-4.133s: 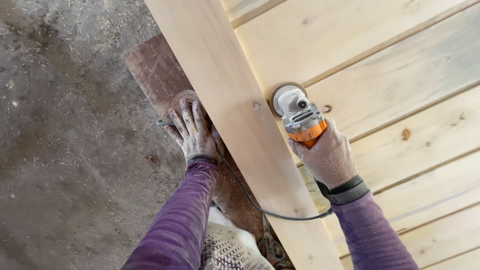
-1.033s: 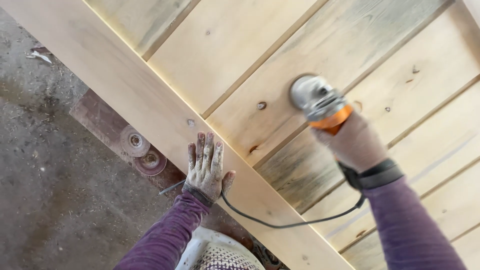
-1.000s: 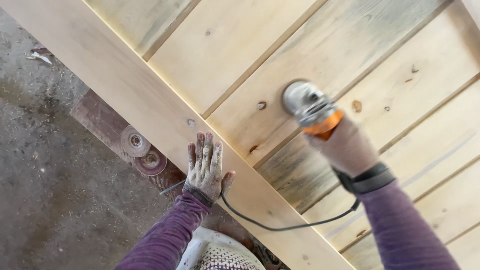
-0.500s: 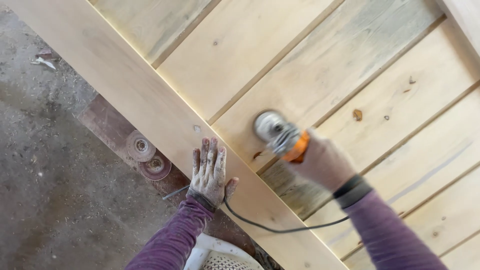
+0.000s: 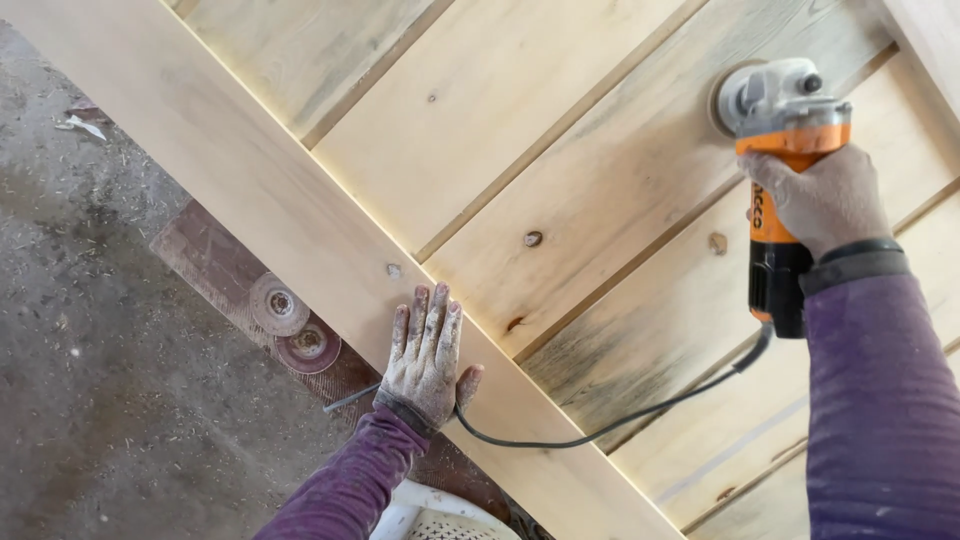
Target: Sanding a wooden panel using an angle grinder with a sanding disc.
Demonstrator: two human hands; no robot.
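Right hand (image 5: 825,200) clamped on grinder (image 5: 780,160) body, stiff, likely hefty; left hand (image 5: 428,355) flat, spread, left of grinder on rail (image 5: 250,190).

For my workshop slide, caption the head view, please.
Right hand runs an orange angle grinder over pale wooden planks; left hand lies flat.

Purple long sleeves (image 5: 860,400), dark wristband (image 5: 855,265), dust-coated fingers (image 5: 428,320)
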